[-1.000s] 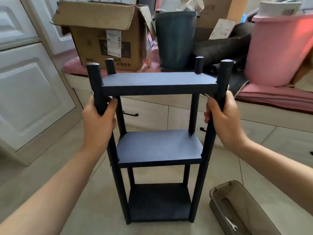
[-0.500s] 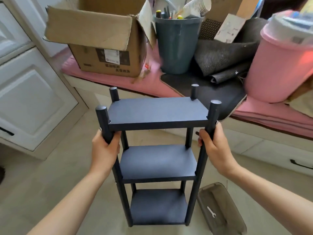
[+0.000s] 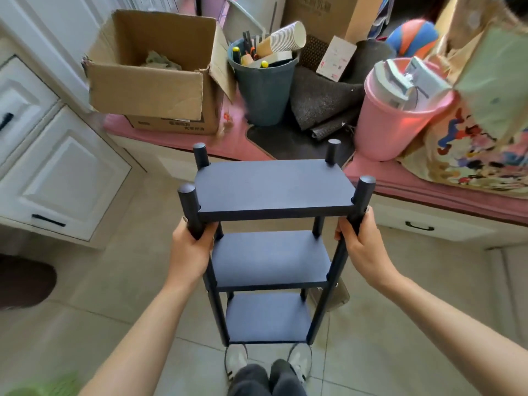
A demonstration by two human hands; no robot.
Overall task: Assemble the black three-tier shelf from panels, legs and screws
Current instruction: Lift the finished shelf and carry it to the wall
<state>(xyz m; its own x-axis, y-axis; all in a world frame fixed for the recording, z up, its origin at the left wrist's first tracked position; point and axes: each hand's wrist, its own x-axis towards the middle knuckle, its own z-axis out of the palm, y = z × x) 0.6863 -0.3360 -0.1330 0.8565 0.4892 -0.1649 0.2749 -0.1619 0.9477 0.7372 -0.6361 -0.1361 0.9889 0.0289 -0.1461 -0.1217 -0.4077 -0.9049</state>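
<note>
The left hand (image 3: pixel 190 250) grips the near-left leg (image 3: pixel 192 212) just under the top panel (image 3: pixel 271 187); the right hand (image 3: pixel 363 247) grips the near-right leg (image 3: pixel 363 201). Both forearms reach forward, holding the shelf (image 3: pixel 268 258) upright over the tiled floor (image 3: pixel 114 281).

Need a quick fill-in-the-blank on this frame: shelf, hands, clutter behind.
1. The shelf has ____ panels.
2. The left hand and right hand each grip a front ____.
3. The paper cups lie in the grey ____.
4. The bucket on the right is ____.

Missing words: three; leg; bucket; pink
</note>
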